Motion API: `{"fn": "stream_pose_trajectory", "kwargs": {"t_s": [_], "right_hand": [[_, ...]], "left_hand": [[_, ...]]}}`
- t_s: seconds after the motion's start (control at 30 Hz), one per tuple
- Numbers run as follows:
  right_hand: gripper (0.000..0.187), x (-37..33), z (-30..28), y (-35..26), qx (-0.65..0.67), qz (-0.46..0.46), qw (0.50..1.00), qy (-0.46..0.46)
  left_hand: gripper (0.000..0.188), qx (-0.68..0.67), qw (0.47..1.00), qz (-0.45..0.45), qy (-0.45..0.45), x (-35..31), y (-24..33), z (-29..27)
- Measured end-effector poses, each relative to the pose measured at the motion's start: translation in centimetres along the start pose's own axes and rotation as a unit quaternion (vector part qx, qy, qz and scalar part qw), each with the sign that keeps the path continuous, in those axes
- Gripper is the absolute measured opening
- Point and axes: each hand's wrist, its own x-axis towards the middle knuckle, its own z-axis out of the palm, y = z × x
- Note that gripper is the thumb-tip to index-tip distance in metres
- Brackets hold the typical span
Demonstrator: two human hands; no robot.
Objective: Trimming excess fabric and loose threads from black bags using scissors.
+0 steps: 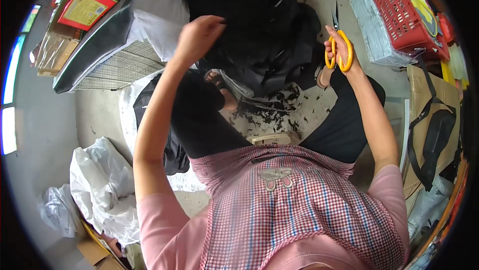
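Left hand point(195, 38) up over the near left part of the pile of black material point(259, 35), fingers curled in together; can't tell if they have hold of anything, or whether the hand touches the pile. Right hand point(341, 49) off to the right of the pile, fingers closed through the loops of the yellow-handled scissors point(347, 41), blades pointing away from the person and looking nearly closed, clear of the material. Pile is on the floor point(312, 115) in front of the person, beyond the knees, small white marks on it. Black scraps point(264, 119) scattered on the floor between the feet and at the pile's near edge. Red basket point(389, 13) at far right, beside a grey wrapped bundle point(374, 30). White plastic bag point(102, 180) on the left. Person wears a checked apron point(299, 205).
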Motion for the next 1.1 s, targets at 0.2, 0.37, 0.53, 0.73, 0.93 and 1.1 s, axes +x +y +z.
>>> {"fn": "stream_pose_trajectory", "kwargs": {"t_s": [0.2, 0.37, 0.53, 0.73, 0.93, 1.1], "right_hand": [[0.045, -0.1, -0.6, -1.0, 0.127, 0.021, 0.990, -0.060], [0.045, 0.0, -1.0, -2.7, 0.184, -0.008, 0.981, -0.066], [0.047, 0.0, -2.0, -2.5, 0.215, 0.008, 0.975, -0.064], [0.047, 0.0, -1.8, -2.7, 0.231, 0.032, 0.972, -0.041], [0.046, 0.0, -1.4, -2.8, 0.224, 0.014, 0.973, -0.058], [0.043, 0.7, -2.3, -2.4, 0.224, -0.024, 0.972, -0.071]], "left_hand": [[0.027, 0.166, 0.932, -0.017, -0.321, 2.5, -9.8, 17.1], [0.032, 0.179, 0.831, -0.140, -0.508, -3.3, -11.0, 31.1], [0.050, 0.172, 0.934, -0.048, -0.310, -8.7, -7.0, 39.1], [0.032, 0.327, 0.940, -0.001, -0.094, -9.6, -7.9, 41.4], [0.018, -0.001, 0.987, -0.013, -0.163, -6.9, -10.5, 38.5], [0.019, -0.071, 0.973, -0.035, -0.217, 0.7, -9.5, 29.1]]}}
